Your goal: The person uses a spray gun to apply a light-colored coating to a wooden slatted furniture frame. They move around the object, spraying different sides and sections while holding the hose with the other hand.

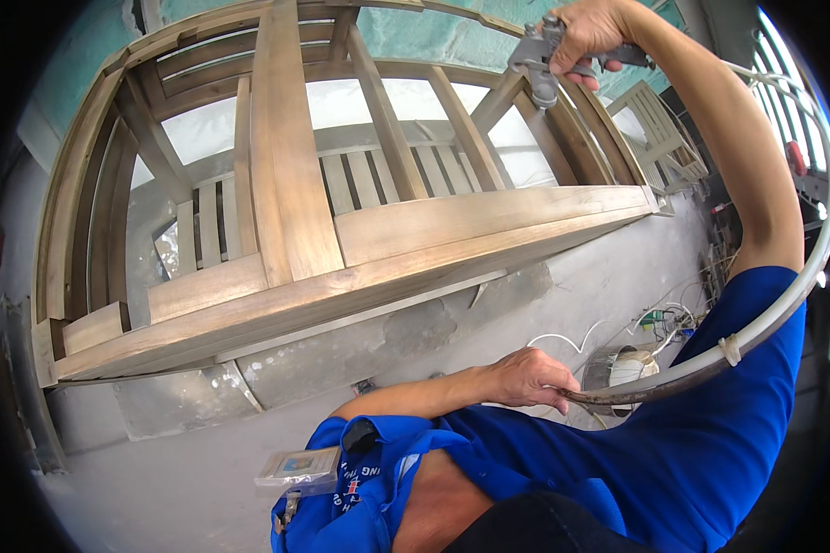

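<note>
My right hand (588, 39) is raised at the upper right, its fingers wrapped round the handle of a grey metal spray gun (546, 63). The nozzle points down toward the right end of a large slatted wooden frame (286, 138), and a faint mist shows below it. Gun and wood look apart. Close to my body, my left hand (530, 378) is closed round a dark hose (609, 396). A pale hose (816, 267) runs beside it, and both curve up past my right arm. The frame is brown, with a wide upright board and long rails.
Pale slats (378, 175) lie beyond the frame's openings. A light slatted piece of furniture (655, 129) stands at the right. A round metal container (613, 369) and loose cables are on the grey floor (581, 267) near my right side. A teal, white-smeared wall (415, 37) stands behind.
</note>
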{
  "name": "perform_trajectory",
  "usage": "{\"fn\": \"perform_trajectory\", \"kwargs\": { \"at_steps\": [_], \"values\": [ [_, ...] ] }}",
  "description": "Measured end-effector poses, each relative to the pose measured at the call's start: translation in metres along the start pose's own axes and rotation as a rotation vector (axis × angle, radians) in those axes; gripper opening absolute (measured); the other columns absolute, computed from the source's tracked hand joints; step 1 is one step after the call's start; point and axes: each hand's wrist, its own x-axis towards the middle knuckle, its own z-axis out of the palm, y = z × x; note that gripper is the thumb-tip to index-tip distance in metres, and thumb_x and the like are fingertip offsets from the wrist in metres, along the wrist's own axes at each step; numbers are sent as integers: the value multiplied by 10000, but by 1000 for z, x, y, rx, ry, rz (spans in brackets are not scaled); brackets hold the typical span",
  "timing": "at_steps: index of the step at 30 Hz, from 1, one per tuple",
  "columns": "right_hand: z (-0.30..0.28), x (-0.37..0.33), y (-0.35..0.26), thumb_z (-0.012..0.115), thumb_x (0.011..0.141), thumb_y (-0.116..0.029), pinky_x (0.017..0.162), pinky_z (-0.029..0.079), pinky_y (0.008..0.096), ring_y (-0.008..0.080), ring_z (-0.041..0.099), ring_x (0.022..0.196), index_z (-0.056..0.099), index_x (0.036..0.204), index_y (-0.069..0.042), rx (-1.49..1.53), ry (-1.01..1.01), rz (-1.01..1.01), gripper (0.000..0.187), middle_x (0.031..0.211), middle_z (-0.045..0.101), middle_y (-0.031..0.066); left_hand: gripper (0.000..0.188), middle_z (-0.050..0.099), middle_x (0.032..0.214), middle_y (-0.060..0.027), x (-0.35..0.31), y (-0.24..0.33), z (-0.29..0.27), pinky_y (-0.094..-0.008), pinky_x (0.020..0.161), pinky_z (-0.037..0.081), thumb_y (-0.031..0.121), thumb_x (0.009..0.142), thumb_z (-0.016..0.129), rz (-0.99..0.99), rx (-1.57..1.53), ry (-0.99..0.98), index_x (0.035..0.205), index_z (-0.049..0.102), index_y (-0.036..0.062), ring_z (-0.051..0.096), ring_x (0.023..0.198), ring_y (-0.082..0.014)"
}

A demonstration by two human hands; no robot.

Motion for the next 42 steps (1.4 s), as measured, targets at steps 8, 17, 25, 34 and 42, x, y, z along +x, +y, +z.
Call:
{"fn": "perform_trajectory", "kwargs": {
  "at_steps": [8, 17, 25, 34, 42],
  "values": [
    [25, 60, 30, 716, 857, -165, 463, 531, 324, 186, 714, 624, 646, 1329, -91, -72, 311, -45, 483, 793, 738, 111, 288, 728, 897, -34, -17, -9, -17, -358, 627, 525, 226, 811, 850, -52, 80, 98, 1046, 734, 109, 685, 739, -266],
    [63, 133, 74, 644, 852, -90, 818, 598, 432, 342, 730, 903, 627, 1400, -193, -364, 604, -144, 558, 971, 757, 203, 248, 713, 820, -81, -30, -16, -14, -394, 632, 518, 241, 829, 836, -100, -15, 144, 994, 731, 89, 694, 732, -290],
    [49, 45, 42, 686, 782, -117, 363, 474, 327, 142, 646, 498, 703, 1137, -123, -290, 43, 134, 355, 637, 655, 51, 290, 752, 914, -66, -18, -19, -14, -350, 664, 566, 137, 788, 864, 0, -64, 90, 1038, 729, 76, 730, 773, -251],
    [42, 70, 37, 621, 871, -86, 848, 599, 413, 346, 735, 862, 705, 1258, -92, -564, 597, -93, 396, 915, 754, 212, 278, 751, 1015, -77, -18, -21, -8, -358, 723, 573, 72, 803, 806, 63, -158, -27, 1071, 730, 59, 731, 859, -267],
    [12, -24, 34, 689, 754, -150, 402, 538, 363, 216, 683, 513, 683, 1311, -131, -339, 119, 240, 557, 727, 722, 134, 266, 745, 918, -90, -15, -15, -20, -372, 694, 558, 139, 808, 839, -10, -111, 51, 1040, 729, 70, 725, 801, -287]
  ]
}}
